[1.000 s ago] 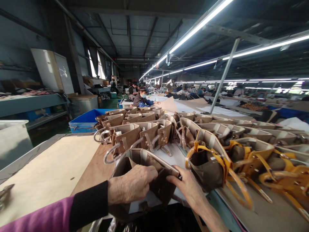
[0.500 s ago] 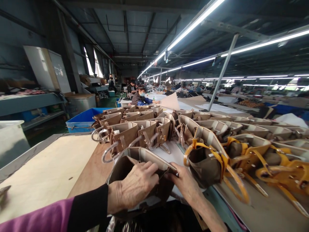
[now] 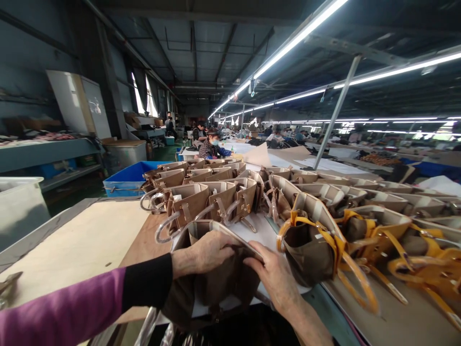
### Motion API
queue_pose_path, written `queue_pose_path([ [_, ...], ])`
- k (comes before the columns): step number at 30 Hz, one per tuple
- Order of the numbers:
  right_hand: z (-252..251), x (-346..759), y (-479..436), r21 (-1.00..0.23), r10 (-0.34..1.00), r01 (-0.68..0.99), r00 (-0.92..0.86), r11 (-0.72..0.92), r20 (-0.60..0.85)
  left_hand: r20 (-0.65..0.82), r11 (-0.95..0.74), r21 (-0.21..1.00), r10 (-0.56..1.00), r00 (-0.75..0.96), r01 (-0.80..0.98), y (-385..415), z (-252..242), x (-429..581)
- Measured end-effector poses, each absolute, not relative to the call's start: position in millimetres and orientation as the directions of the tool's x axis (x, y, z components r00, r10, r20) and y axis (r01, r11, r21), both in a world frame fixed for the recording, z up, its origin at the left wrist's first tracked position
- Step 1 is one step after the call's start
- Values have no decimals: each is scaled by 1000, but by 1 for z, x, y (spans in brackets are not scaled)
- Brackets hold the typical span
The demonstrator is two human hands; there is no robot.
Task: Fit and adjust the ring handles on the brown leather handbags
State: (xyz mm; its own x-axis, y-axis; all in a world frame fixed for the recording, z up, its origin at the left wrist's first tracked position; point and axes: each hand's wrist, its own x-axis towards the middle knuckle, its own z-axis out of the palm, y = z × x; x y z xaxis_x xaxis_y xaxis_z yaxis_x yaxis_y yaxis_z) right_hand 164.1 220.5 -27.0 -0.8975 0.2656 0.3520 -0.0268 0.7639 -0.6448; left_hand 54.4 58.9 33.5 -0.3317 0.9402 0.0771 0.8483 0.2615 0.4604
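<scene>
"What does the head camera show up close?"

"A brown bag [image 3: 219, 288] at the near edge of the worktable [image 3: 156, 235], right in front of the person, with both hands on it."

"How is the right hand [image 3: 275, 271] set?"

"Closed in a pinch, thumb and fingers gripping the bag's rim on its right side."

"And the left hand [image 3: 209, 252]?"

"Reaching across the bag's mouth, fingers partly curled. The fingertips are hidden, so I can't tell whether they grip anything."

"What's around it?"

"A yellow-trimmed bag [image 3: 308, 254] stands just to the right, rows of other brown bags [image 3: 192, 202] fill the table beyond, and a blue bin [image 3: 124, 181] sits past them, to the left."
</scene>
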Motion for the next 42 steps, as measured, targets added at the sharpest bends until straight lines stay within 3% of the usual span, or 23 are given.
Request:
queue_pose_path([
  [4, -23, 157, 219, -631, 263, -1, -908, 776, 325, -7, 437, 144, 898, -440, 888, 65, 45, 48],
  [6, -24, 156, 220, -640, 265, -11, -905, 768, 334, -21, 489, 72, 872, -489, 869, 66, 46, 47],
  [17, -26, 151, 248, -734, 278, -14, -920, 679, 275, 88, 537, 194, 824, -559, 821, 42, 29, 24],
  [23, -21, 151, 241, -575, 290, 34, -887, 817, 360, 97, 580, 162, 796, -598, 798, 47, 30, 25],
  [28, -21, 153, 235, -539, 268, 5, -871, 843, 411, 235, 381, 139, 884, -404, 914, 42, 26, 29],
  [33, -20, 150, 241, -602, 301, 42, -892, 797, 337, 275, 93, 171, 951, -139, 981, 39, 26, 38],
  [38, -19, 149, 240, -619, 299, 53, -906, 783, 301, 135, 63, 268, 985, -103, 961, 40, 27, 41],
  [42, -18, 151, 240, -617, 282, 46, -914, 786, 291, 106, 98, 311, 985, -137, 945, 38, 24, 38],
])
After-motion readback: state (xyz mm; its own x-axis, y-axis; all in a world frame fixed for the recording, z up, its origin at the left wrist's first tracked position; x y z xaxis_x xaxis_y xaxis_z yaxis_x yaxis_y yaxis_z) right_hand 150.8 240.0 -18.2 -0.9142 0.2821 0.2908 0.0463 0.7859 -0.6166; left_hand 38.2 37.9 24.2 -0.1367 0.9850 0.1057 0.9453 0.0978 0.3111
